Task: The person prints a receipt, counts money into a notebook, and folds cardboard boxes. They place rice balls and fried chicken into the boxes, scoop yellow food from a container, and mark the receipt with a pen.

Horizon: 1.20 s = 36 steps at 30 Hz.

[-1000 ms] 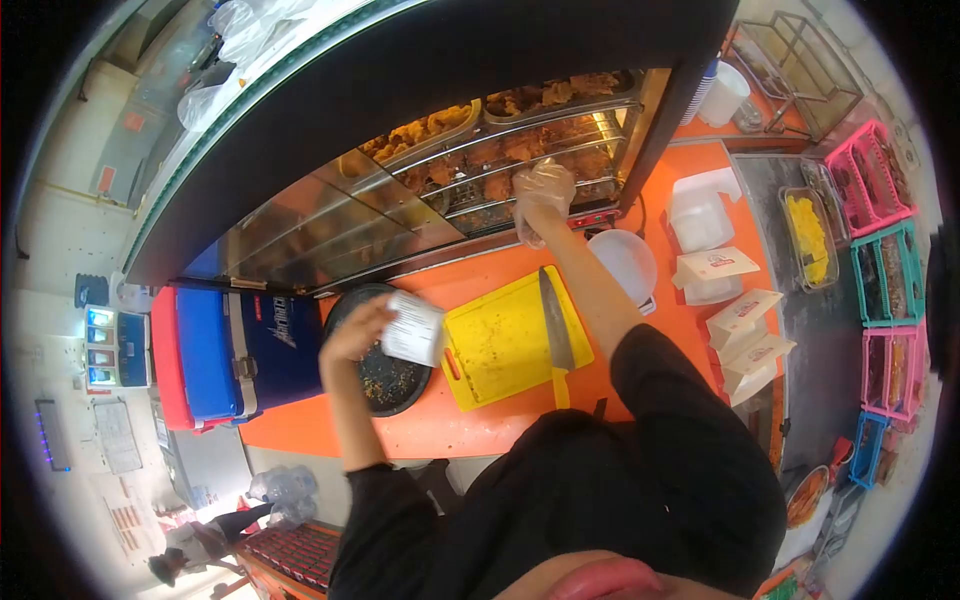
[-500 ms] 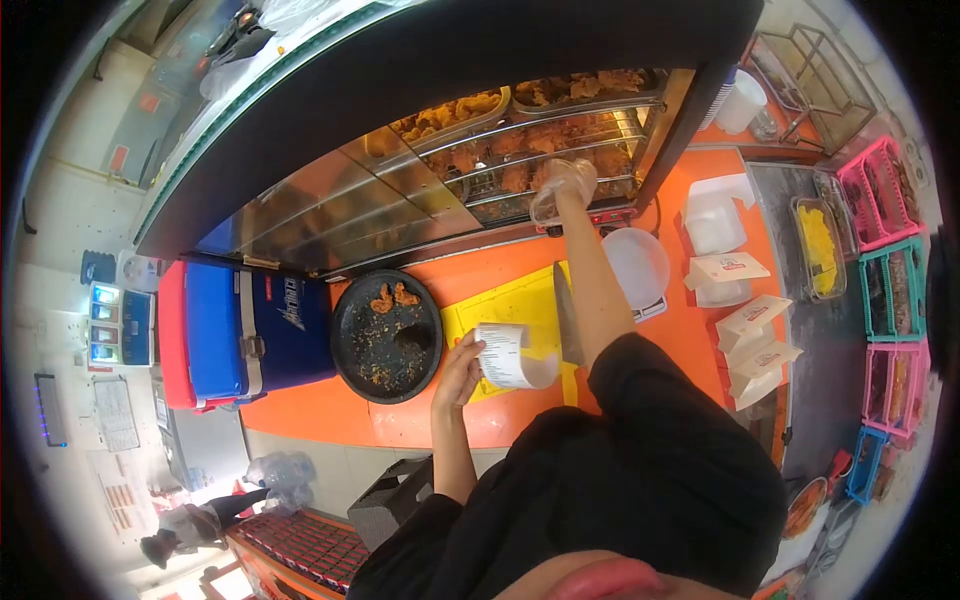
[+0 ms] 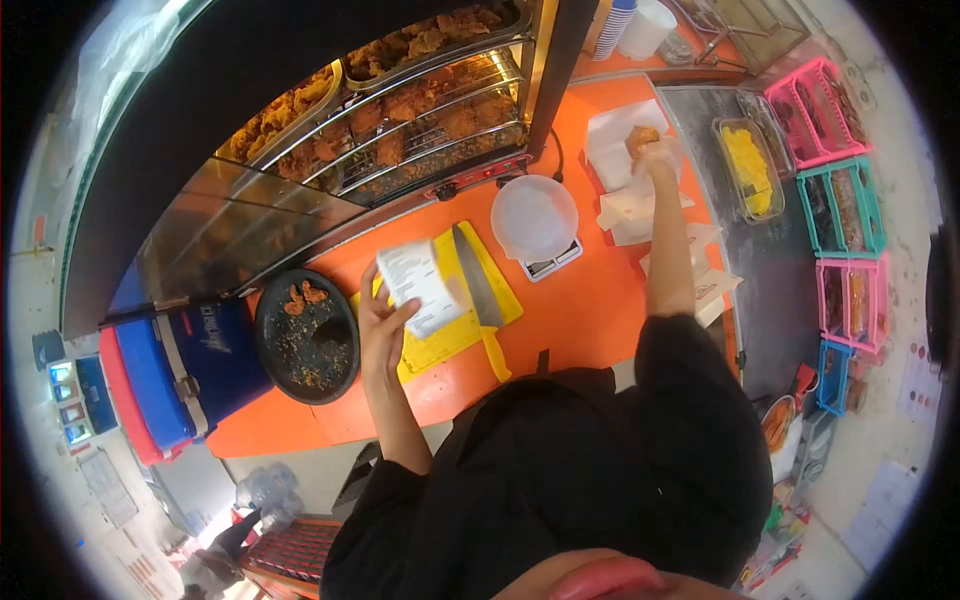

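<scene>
My left hand (image 3: 381, 325) is closed on a printed paper receipt (image 3: 415, 287), held above the yellow cutting board (image 3: 435, 345). My right hand (image 3: 655, 160), in a clear plastic glove, grips a piece of fried chicken (image 3: 641, 136) over an open white paper box (image 3: 612, 140) at the right of the orange counter (image 3: 590, 320). More paper boxes (image 3: 632, 212) stand just in front of it. A large knife (image 3: 478, 280) with a yellow handle lies on the board. Further fried chicken (image 3: 390, 145) rests on racks in the heated cabinet.
A round black pan (image 3: 268, 350) with crumbs and scraps sits left of the board. A translucent bowl (image 3: 534, 215) stands on a small scale (image 3: 553, 264). Blue and red coolers (image 3: 160, 375) are at the left. Colored baskets (image 3: 842, 205) and a tub of yellow food (image 3: 748, 170) are at the right.
My right hand has moved from the cabinet rack right to the paper boxes, now with a piece of fried chicken. The camera view has turned right. My left hand keeps the receipt.
</scene>
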{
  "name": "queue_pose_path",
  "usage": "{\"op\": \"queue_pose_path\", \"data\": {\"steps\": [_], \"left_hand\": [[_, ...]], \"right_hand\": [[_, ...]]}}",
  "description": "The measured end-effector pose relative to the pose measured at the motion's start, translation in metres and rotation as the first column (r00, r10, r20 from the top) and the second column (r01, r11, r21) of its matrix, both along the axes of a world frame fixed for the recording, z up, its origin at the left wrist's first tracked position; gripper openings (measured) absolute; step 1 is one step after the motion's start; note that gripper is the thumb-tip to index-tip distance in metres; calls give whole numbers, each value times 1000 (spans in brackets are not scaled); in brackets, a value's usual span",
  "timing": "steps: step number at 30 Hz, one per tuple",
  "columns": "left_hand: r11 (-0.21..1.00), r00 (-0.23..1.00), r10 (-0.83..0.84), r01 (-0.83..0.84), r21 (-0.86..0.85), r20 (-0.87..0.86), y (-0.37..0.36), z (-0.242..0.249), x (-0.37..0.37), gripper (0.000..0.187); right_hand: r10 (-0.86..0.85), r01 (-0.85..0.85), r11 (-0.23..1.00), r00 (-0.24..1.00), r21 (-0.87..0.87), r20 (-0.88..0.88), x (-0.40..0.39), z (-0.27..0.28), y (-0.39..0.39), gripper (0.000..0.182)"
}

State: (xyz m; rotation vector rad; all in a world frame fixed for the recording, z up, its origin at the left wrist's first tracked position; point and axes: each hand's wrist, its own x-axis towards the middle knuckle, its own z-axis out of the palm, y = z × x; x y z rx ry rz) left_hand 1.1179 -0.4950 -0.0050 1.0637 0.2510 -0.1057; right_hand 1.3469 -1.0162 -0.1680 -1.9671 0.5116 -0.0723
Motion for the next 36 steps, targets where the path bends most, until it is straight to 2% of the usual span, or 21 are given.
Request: {"op": "queue_pose_path", "data": {"steps": [1, 2, 5, 6, 7, 9, 11, 13, 14, 15, 17, 19, 20, 22, 23, 26, 30, 32, 33, 35, 36], "left_hand": [[999, 998, -54, 54, -2, 33, -8, -2, 11, 94], [997, 994, -72, 73, -18, 86, -23, 11, 23, 99], [996, 970, -81, 88, -24, 228, -62, 46, 41, 112], [993, 965, -111, 119, -20, 238, -64, 46, 44, 110], [995, 968, -93, 99, -14, 233, -64, 44, 45, 110], [992, 970, -130, 129, 20, 207, -59, 41, 48, 100], [989, 970, -145, 142, 33, 197, -48, 35, 49, 91], [990, 973, -127, 114, 77, 192, -38, 32, 50, 89], [992, 972, -98, 79, 94, 214, -34, 29, 51, 90], [993, 974, -93, 77, 89, 204, -31, 29, 52, 90], [998, 970, -48, 40, 38, 240, -27, 36, 50, 93], [998, 964, -53, 40, 53, 261, -23, 45, 45, 95], [996, 961, -48, 24, 91, 271, -22, 49, 41, 95], [990, 956, -44, 3, 138, 291, -17, 57, 36, 94], [989, 954, -40, -4, 147, 296, -13, 58, 32, 94], [991, 948, -10, -34, 131, 318, -2, 47, 21, 94], [997, 967, 38, -53, 54, 253, 9, 36, 9, 95], [997, 967, 50, -64, 48, 249, 15, 28, 6, 96], [995, 966, 74, -88, 45, 246, 18, 27, 5, 97], [993, 967, 98, -110, 38, 237, 20, 32, 3, 98], [993, 964, 108, -115, 17, 242, 21, 33, 3, 97]], "right_hand": [[-47, 1, 871, 996, -491, -81, 12, -6, -1, 24], [-121, -37, 517, 986, -855, -115, 28, -12, -1, 27], [-177, 11, 681, 973, -732, -150, 59, -66, -17, 34], [94, 64, 484, 988, -873, 125, 52, -105, -31, 35], [113, 51, 491, 986, -870, 122, 49, -98, -17, 35], [-160, -158, 713, 912, -683, -378, 33, -45, 20, 29], [-75, -75, 495, 989, -866, -128, -14, 31, 90, 26], [180, -368, -72, 909, -927, -375, -37, 71, 166, 31], [183, -373, -76, 907, -925, -380, -36, 79, 201, 31], [387, -305, 219, 899, -927, -205, -35, 84, 235, 32], [545, -288, 733, 791, -616, 279, -33, 91, 296, 38], [406, 147, 206, 886, -967, 222, -8, 110, 349, 30], [424, 143, 210, 878, -967, 222, 7, 106, 364, 30], [22, -75, 440, 997, -895, -73, 37, 107, 394, 34], [30, -73, 448, 997, -891, -67, 38, 110, 401, 34], [122, -477, 402, 874, -782, -470, 43, 126, 397, 28], [83, -453, 436, 881, -778, -466, 69, 74, 393, 23], [5, -152, 677, 979, -721, -202, 62, 82, 392, 15], [-19, -131, 680, 980, -722, -197, 64, 85, 395, 15], [248, -502, 486, 864, -715, -438, 76, 79, 399, 23], [213, -483, 504, 873, -716, -439, 86, 62, 401, 23]]}}
